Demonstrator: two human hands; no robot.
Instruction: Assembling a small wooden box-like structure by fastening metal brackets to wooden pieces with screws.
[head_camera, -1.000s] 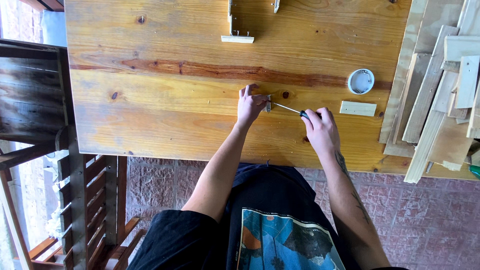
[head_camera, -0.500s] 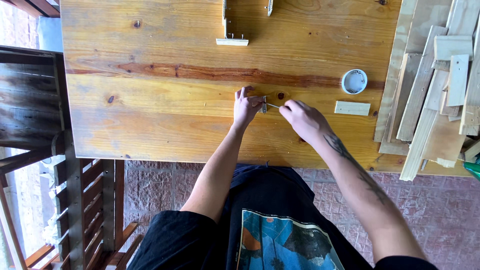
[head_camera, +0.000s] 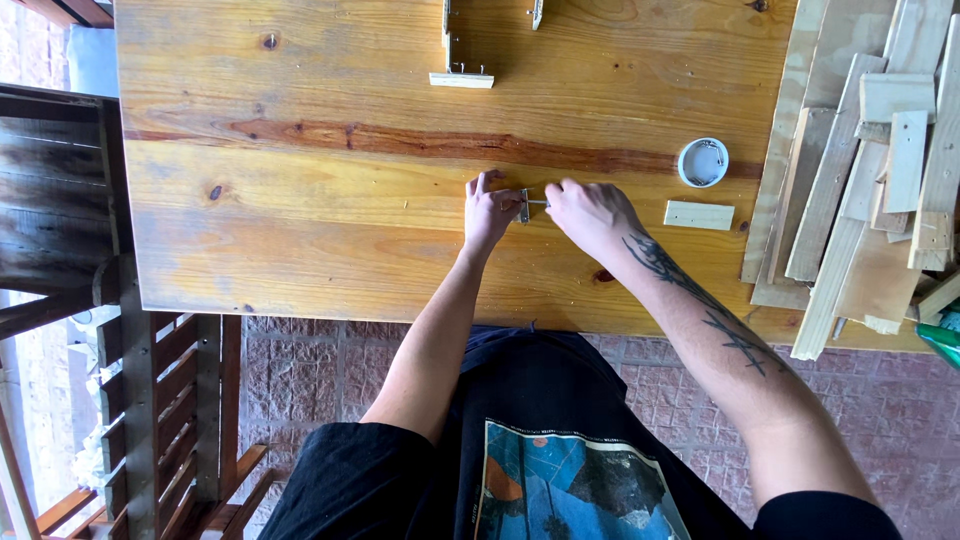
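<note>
My left hand (head_camera: 488, 212) rests on the wooden table (head_camera: 300, 200) and pinches a small metal bracket (head_camera: 524, 206) standing on the tabletop. My right hand (head_camera: 590, 215) is just right of it, fingers closed around a thin metal tool whose shaft (head_camera: 538, 203) reaches the bracket. The tool's handle is hidden in my right hand. The two hands are only a few centimetres apart, near the middle of the table's front half.
A small wood block (head_camera: 698, 214) and a white round container (head_camera: 703, 162) lie to the right. A pile of wooden planks (head_camera: 860, 170) covers the table's right end. A small wooden assembly (head_camera: 462, 70) sits at the far edge. A wooden chair (head_camera: 60, 200) stands left.
My right hand has moved left along the tool, from about a hand's width away to right beside the bracket. My left hand has stayed on the bracket.
</note>
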